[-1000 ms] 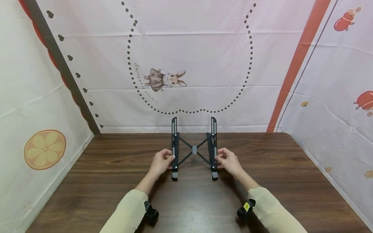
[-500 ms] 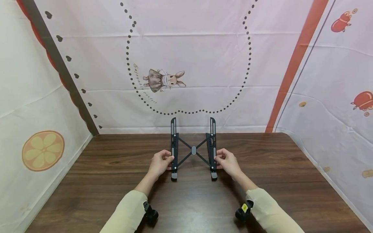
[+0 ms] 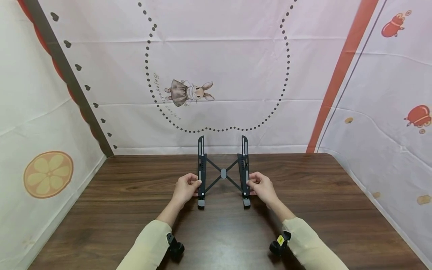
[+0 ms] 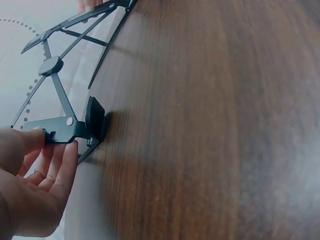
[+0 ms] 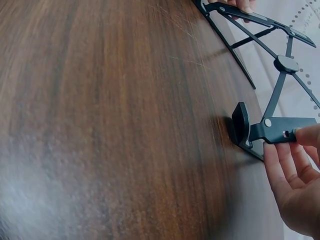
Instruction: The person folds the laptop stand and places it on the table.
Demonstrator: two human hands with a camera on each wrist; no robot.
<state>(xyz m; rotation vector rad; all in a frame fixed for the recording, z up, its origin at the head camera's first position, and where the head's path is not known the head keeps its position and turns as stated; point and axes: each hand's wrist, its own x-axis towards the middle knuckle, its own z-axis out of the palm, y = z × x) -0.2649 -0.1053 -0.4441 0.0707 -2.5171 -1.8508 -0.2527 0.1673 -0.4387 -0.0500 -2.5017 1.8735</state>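
Observation:
A black folding stand [image 3: 223,173] with two side rails and a crossed brace stands on the wooden table [image 3: 135,210], its far ends raised. My left hand [image 3: 185,189] pinches the left rail [image 4: 62,131] near its front foot, thumb on top. My right hand [image 3: 264,187] pinches the right rail [image 5: 280,131] in the same way. In the left wrist view the stand [image 4: 65,80] shows its hinge disc, and my left hand [image 4: 35,185] lies below the rail. In the right wrist view my right hand [image 5: 295,185] sits under the rail beside the front foot [image 5: 240,124].
Printed cloth [image 3: 216,75] with a rabbit picture hangs behind the table and along both sides. Small black wrist devices [image 3: 175,247] sit at both cuffs. The table's left edge [image 3: 67,210] and right edge [image 3: 368,202] meet the cloth.
The two rails have come slightly closer together, and both hands have shifted a little inward with them. The camera has drifted slightly.

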